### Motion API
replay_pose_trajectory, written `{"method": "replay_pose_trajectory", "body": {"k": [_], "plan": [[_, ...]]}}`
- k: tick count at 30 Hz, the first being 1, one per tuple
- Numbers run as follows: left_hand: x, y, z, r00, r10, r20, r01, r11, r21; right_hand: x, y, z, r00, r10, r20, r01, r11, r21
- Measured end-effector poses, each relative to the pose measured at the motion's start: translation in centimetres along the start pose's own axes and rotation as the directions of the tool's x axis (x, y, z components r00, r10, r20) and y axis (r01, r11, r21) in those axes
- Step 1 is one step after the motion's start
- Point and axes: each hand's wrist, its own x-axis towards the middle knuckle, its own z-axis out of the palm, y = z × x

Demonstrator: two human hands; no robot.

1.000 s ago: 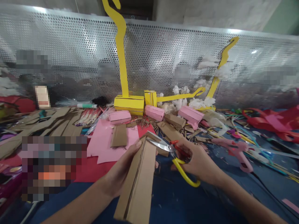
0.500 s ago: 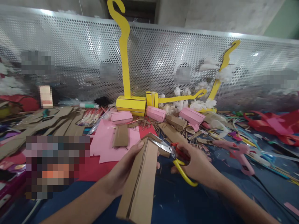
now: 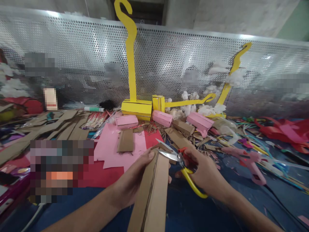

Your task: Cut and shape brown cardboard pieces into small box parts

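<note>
My left hand (image 3: 131, 180) is closed around a long folded cardboard box (image 3: 153, 193), tilted toward me at the front centre. My right hand (image 3: 201, 170) grips scissors (image 3: 190, 182) with one red and one yellow handle. Their blades are parted at the far end of the box, with a thin cardboard strip (image 3: 166, 147) between them. Beyond lie a small cardboard box (image 3: 183, 127), a flat cardboard piece (image 3: 177, 138) and brown cardboard scraps. A brown cardboard rectangle (image 3: 125, 140) rests on pink paper (image 3: 108, 145).
Yellow hook-shaped stands (image 3: 131, 64) rise before a perforated metal panel (image 3: 84, 48). Small pink boxes (image 3: 126, 121) sit near their bases. A pink glue gun (image 3: 253, 164) with a black cord lies at right. Cardboard strips (image 3: 55, 129) cover the left; red material (image 3: 285, 129) is at far right.
The scissors' blades have opened wider, and the strip at the box's far end is bent away. The box and both hands have shifted slightly right and down in view.
</note>
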Motion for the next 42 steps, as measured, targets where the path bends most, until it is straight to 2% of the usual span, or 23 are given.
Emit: {"method": "replay_pose_trajectory", "body": {"k": [7,12,19,23,27,38,42], "plan": [[0.1,-0.4,-0.5,1.0,0.024,0.02,-0.023,1.0,-0.018,-0.1,0.0,-0.4,1.0,-0.006,-0.017,0.007,0.999,0.036],[0.0,-0.4,-0.8,1.0,-0.011,0.005,0.011,0.999,-0.046,-0.3,0.4,-0.2,0.999,0.024,-0.022,-0.021,0.994,0.104],[0.0,0.1,-0.4,1.0,0.005,0.013,-0.005,1.0,-0.01,-0.2,0.2,-0.1,0.998,0.045,-0.042,-0.039,0.989,0.141],[-0.2,0.4,0.2,0.999,0.021,0.039,-0.023,0.999,0.036,0.0,0.0,-0.1,0.998,0.024,-0.057,-0.022,0.999,0.033],[-0.3,0.1,0.4,1.0,0.01,0.004,-0.01,0.999,0.048,-0.1,-0.7,-0.2,0.996,-0.036,-0.076,0.03,0.997,-0.073],[0.0,-0.6,-0.2,0.999,-0.041,-0.018,0.042,0.998,0.056,-0.2,-0.1,-0.6,0.996,-0.02,-0.082,0.014,0.998,-0.067],[-0.2,-0.4,-0.2,0.999,-0.032,-0.017,0.033,0.999,0.044,-0.2,-0.3,-0.8,0.996,0.037,-0.082,-0.036,0.999,0.01]]}}
